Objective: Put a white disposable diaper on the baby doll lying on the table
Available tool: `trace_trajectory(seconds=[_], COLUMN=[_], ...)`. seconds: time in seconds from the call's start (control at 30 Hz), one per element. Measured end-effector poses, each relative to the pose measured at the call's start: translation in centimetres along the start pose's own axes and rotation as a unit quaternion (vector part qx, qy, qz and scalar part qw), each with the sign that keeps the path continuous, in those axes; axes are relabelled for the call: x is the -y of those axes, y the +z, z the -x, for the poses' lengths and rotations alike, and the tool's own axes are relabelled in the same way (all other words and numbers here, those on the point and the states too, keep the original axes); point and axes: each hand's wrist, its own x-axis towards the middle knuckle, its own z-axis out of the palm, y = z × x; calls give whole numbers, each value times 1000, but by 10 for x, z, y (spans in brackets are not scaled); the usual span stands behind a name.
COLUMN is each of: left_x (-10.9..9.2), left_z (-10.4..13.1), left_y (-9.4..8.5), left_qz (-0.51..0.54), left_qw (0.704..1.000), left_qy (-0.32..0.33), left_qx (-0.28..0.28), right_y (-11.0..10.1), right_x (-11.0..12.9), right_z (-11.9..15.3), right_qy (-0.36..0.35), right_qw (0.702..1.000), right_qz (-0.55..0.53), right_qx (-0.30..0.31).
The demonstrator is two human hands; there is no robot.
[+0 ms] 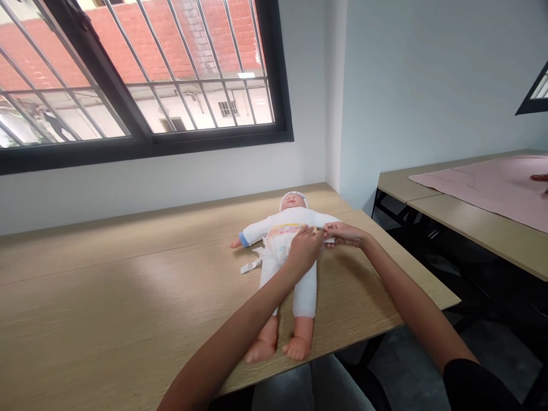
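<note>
The diaper covered the doll, one tab unfastened; left hand and right hand, fingers narrowed, met opposite, grip indeterminable

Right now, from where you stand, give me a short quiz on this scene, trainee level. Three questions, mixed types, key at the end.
1. Multiple choice. At which side of the diaper on the doll do the left hand and right hand meet?
A) the person's left
B) the person's right
C) neither, they are far apart

2. True or false: the doll lies face down.

3. Fill in: the cloth on the other table is ____ in colour.

Key: 1 B; 2 false; 3 pink
</note>
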Motion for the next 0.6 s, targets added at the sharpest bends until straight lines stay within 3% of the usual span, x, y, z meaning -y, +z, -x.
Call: trace_trajectory(seconds=[0.17,0.37,0.6], left_x=[-7,-10,-9], left_z=[4,5,5], left_y=[-4,-6,-8], left_qz=[-31,-47,-11], left_qw=[994,992,992], left_qy=[83,111,118], left_qx=[-64,20,32], right_y=[6,9,12], right_x=[-10,-6,2], right_z=[-11,-9,-5], right_qy=[-32,-71,-81], right_qw=[994,991,991], right_qz=[-59,-38,-15], right_qx=[-82,-109,-108])
